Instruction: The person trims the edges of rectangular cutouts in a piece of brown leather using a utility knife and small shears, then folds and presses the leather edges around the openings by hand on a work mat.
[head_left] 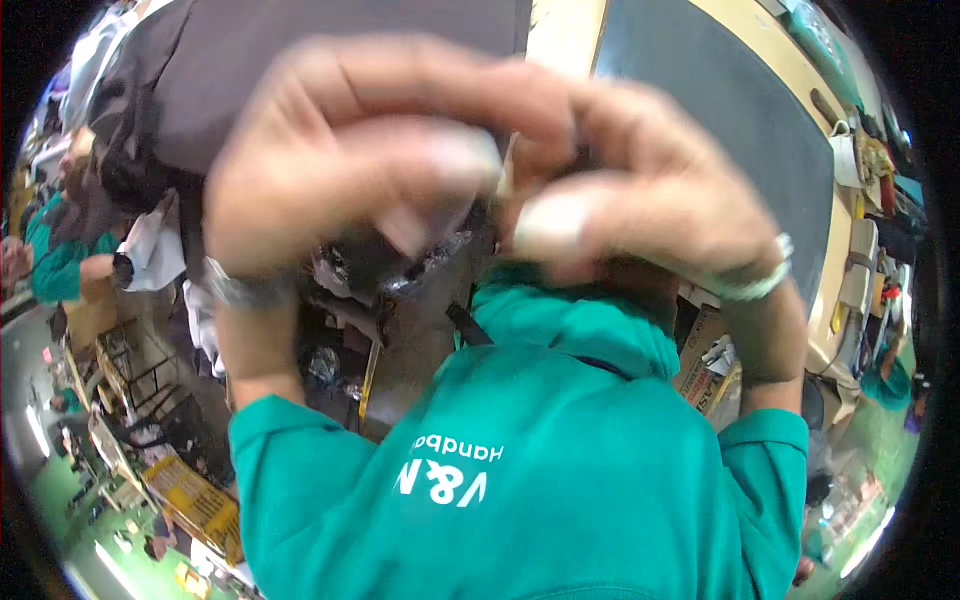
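Both hands are raised close to the camera, their curled fingers meeting at the middle of the head view. My left hand (340, 150) is smeared by motion, its fingers bent over and its thumb tucked beneath. From the other side my right hand (650, 180) curls in with thumb and fingers drawn together. A thin tan sliver (512, 165) shows between the two thumbs; its kind is too blurred to name. Each thumb tip shows a white patch. A pale band (765, 275) circles the right wrist and a greyish band (240, 287) the left. Fingertips are partly hidden.
Dark brown material (330, 22) covers the upper left. A dark slate-coloured mat (730, 110) lies on the cream table (815, 330). Tools and pouches line the right edge. At far left sits a person in a green sleeve (60, 260); a yellow crate (195, 500) stands lower left.
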